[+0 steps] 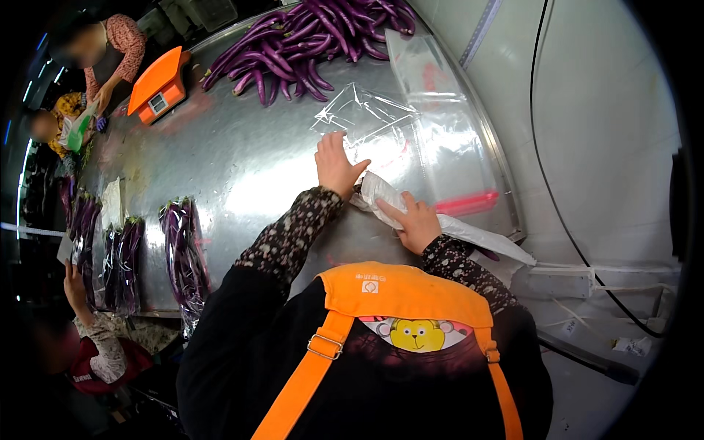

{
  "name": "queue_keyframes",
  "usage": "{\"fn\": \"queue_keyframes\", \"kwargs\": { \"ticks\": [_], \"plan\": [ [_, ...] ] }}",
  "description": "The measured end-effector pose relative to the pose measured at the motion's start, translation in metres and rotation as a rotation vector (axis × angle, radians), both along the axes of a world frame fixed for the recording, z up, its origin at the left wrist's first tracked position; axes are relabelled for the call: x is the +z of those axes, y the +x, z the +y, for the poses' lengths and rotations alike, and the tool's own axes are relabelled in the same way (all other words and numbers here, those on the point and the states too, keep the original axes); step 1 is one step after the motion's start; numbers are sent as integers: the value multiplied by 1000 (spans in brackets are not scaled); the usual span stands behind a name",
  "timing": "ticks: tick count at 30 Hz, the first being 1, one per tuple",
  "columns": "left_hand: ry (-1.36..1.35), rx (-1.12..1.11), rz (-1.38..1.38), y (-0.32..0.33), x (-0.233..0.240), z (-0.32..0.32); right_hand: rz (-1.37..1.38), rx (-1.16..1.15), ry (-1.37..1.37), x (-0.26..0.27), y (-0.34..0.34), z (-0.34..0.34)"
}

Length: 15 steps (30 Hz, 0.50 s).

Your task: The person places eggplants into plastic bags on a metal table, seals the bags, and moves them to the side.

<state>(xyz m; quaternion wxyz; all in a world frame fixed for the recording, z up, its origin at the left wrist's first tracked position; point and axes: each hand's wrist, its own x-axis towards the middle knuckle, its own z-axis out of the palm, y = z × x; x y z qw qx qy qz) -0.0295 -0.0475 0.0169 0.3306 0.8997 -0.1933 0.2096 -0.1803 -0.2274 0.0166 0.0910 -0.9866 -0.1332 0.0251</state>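
My left hand has its fingers spread near the edge of a clear plastic bag that lies on the metal table. My right hand rests on a white wrapped bundle, whose wrapping runs on to the right under my wrist. Whether the fingers grip it cannot be told. The purple tip of an eggplant shows below the white wrapping. A stack of clear plastic bags with a red band lies to the right of my hands.
A pile of long purple eggplants covers the table's far side. An orange scale stands at the far left. Bagged eggplants lie at the left. Several people work along the left side. A black cable hangs by the right wall.
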Motion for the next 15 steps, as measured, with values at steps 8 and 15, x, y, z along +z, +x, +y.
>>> {"fn": "queue_keyframes", "kwargs": {
  "ticks": [8,15],
  "plan": [
    [-222,-207,164,21,-31,-9,131,5,487,51,5,-36],
    [-643,-315,573,5,-30,-11,285,-59,534,41,20,-55]
  ]
}}
